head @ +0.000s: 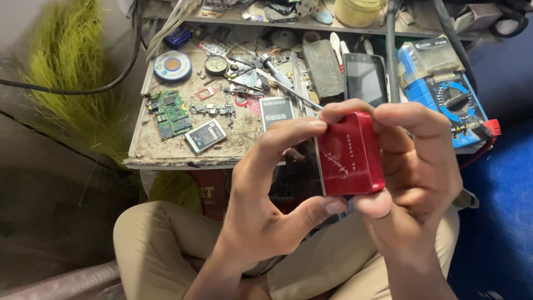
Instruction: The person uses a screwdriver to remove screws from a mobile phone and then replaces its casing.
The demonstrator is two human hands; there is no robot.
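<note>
We hold a red phone between both hands above our lap, in front of the cluttered workbench. Our left hand pinches its dark left part, finger on top, thumb beneath; our right hand grips the red end likewise.

1. A small phone-repair workshop is shown, with work done seated at a low bench.
2. The dusty benchtop is strewn with a green circuit board, loose batteries, screws and small metal parts.
3. Tools are laid about: a screwdriver, tweezers, and a round solder tin.
4. A blue multimeter with a red lead is kept at the bench's right end.
5. A dark-screened phone lies among the clutter, and a shelf behind is crowded with more parts.
</note>
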